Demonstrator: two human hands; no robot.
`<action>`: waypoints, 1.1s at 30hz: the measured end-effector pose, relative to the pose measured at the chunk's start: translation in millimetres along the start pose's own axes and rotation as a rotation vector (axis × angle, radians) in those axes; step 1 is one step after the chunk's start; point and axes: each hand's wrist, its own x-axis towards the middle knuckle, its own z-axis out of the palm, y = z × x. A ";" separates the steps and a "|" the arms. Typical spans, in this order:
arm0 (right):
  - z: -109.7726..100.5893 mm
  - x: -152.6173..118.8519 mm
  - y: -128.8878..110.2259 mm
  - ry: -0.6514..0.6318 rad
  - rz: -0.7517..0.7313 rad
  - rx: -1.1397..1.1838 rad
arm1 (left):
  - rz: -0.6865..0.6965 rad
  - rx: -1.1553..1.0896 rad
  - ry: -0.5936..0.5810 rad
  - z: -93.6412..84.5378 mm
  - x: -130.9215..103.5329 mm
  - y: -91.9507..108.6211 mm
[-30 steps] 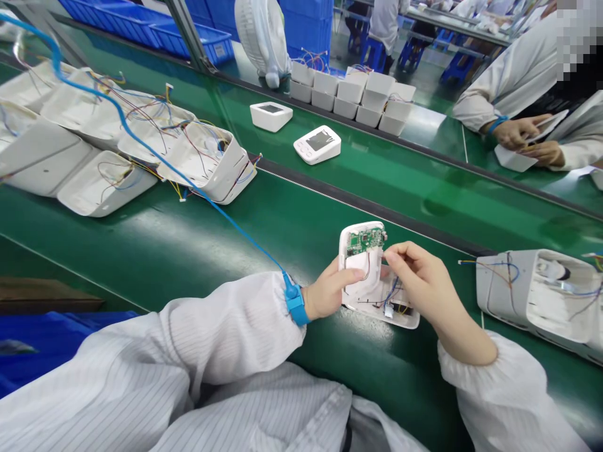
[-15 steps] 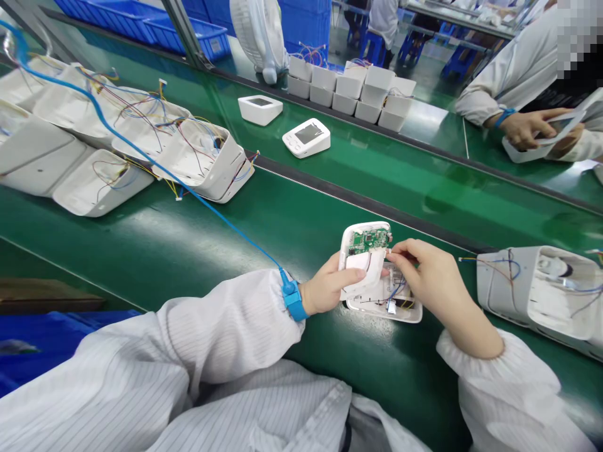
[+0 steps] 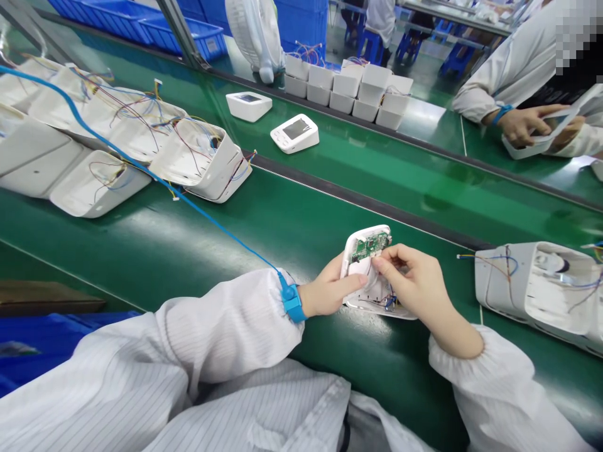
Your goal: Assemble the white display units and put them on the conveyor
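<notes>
My left hand (image 3: 332, 285) grips the white front cover (image 3: 348, 254) of a small monitor, thumb across its inner face. A green circuit board (image 3: 370, 245) sits in the upper part of that cover. At the board's lower edge my right hand (image 3: 407, 273) pinches a small white wire connector, mostly hidden by the fingertips. Below and behind the cover lies the white back shell (image 3: 377, 309) with wires inside, partly covered by my right hand. A blue wrist strap (image 3: 293, 301) with a cord is on my left wrist.
Open white shells with loose wires (image 3: 202, 157) crowd the bench at left; more shells (image 3: 532, 282) stand at right. Two closed monitors (image 3: 295, 133) ride the green belt. Across it are stacked shells (image 3: 339, 88), a fan (image 3: 257, 37) and a co-worker's hands (image 3: 527, 129) holding a white part.
My right hand has moved left and inward, bringing the connector to the board's lower edge. The cover has tilted slightly. The closed monitors on the belt have shifted left.
</notes>
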 end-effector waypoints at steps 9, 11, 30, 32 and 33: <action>-0.2 -2.3 -2.3 0.051 -0.016 -0.046 | -0.012 0.048 -0.018 0.8 1.5 -0.7; -0.2 -2.2 -2.6 0.085 -0.045 -0.084 | 0.000 0.042 -0.021 1.6 2.0 -0.1; 2.4 9.8 30.0 0.239 -0.538 -0.239 | -0.041 0.066 -0.097 -4.9 0.6 0.2; 1.4 13.0 35.0 0.180 -0.576 -0.205 | -0.059 0.061 -0.109 -5.6 0.6 -0.2; 1.4 13.6 36.4 0.194 -0.589 -0.194 | -0.063 0.064 -0.116 -5.7 0.7 0.0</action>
